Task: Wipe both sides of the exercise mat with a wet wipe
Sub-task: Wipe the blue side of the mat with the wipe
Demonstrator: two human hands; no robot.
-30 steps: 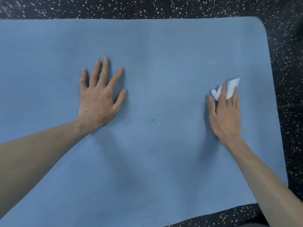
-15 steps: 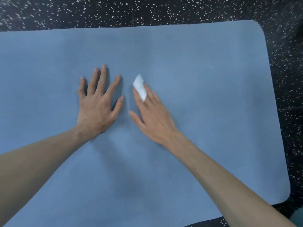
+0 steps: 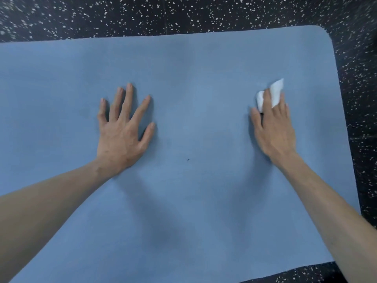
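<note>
1. Head view: half a second ago the right hand [image 3: 273,127] pressed the wet wipe [image 3: 272,94] close beside the left hand [image 3: 122,131]; now it is near the mat's right end, so a wiping stroke crosses this face.
2. The exercise mat [image 3: 193,78] lies flat on the speckled floor [image 3: 183,15], long axis left-right.
3. Left fingers spread, bracing; right fingers together, pressing the wipe down.

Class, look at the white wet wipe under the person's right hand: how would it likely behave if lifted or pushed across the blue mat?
The wet wipe is probably floppy: it lies crumpled and folded under the right hand. It looks thin and small, so likely very light. Pushed, it may bunch up rather than slide flat on the mat, hence the fingers pressing it down.
</note>
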